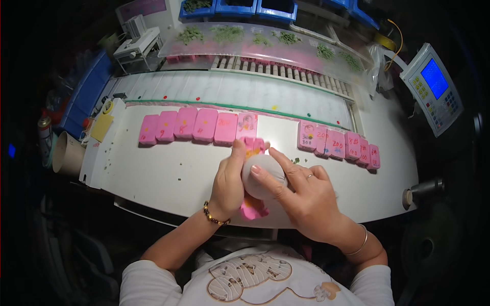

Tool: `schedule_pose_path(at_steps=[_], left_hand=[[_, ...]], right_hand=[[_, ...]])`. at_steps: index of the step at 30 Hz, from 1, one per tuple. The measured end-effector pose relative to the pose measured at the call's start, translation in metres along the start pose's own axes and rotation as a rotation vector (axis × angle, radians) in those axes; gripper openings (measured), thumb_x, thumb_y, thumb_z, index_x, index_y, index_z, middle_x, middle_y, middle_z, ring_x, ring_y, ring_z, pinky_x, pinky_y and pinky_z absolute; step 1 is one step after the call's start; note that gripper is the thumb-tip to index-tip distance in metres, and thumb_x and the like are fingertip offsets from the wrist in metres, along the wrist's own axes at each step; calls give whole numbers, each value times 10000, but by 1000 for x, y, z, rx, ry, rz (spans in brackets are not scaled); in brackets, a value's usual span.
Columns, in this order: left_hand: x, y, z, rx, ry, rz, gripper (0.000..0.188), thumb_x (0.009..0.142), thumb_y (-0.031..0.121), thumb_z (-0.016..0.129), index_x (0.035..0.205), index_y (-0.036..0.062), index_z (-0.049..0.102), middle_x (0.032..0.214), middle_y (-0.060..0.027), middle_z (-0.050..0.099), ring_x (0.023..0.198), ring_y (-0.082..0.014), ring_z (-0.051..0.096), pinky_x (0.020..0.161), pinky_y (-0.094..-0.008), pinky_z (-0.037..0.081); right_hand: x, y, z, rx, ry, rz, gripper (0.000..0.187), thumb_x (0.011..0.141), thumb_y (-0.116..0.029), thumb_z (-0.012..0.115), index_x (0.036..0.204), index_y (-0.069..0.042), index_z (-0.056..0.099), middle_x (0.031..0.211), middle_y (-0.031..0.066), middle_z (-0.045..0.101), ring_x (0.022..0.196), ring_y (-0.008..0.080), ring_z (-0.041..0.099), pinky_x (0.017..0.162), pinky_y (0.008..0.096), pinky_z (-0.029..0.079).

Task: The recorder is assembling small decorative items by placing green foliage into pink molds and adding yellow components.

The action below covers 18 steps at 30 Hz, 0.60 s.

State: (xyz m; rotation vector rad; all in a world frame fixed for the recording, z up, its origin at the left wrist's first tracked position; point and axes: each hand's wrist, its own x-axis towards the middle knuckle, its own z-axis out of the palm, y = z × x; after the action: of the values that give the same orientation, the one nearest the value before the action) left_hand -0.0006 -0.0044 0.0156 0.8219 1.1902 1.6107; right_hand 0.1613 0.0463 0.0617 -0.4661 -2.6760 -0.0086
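Near the middle of the white table, my left hand [225, 184] is closed along the left side of a pink rubber mould [253, 209] with wavy edges and yellow patches. The mould's ends show above and below a round, pale grey cloth pouch [263, 179], which covers its middle. My right hand [312, 200] grips this pouch from the right, with a finger across its top, and presses it against the mould. Whatever lies between pouch and mould is hidden. Small dark green bits [297, 161] lie just beyond my right fingers.
Pink blocks [185, 124] stand in a row at left; more pink blocks [335, 143] stand at right. Behind are a white slatted strip [229, 92], rollers [278, 70] and a clear shelf [219, 46] with green pieces. A keypad display [434, 86] is at right, a brown cup [69, 155] at left.
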Motion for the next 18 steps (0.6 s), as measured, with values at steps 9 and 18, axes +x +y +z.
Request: schedule_pose_path(at_steps=[9, 18], left_hand=[[2, -10, -24, -68, 152, 62, 715, 1005, 563, 229, 1124, -40, 594, 819, -75, 618, 713, -116, 586, 670, -273, 514], [-10, -12, -29, 19, 73, 321, 837, 954, 649, 251, 1264, -95, 474, 1140, -144, 579, 769, -129, 550, 688, -275, 482]], right_hand=[[3, -9, -30, 37, 115, 26, 570, 730, -74, 645, 1295, -124, 584, 1282, 236, 559, 702, 137, 584, 664, 265, 374], [-9, -6, -32, 124, 18, 57, 593, 721, -115, 636, 1309, -156, 576, 1300, 183, 558, 743, 102, 597, 631, 261, 333]])
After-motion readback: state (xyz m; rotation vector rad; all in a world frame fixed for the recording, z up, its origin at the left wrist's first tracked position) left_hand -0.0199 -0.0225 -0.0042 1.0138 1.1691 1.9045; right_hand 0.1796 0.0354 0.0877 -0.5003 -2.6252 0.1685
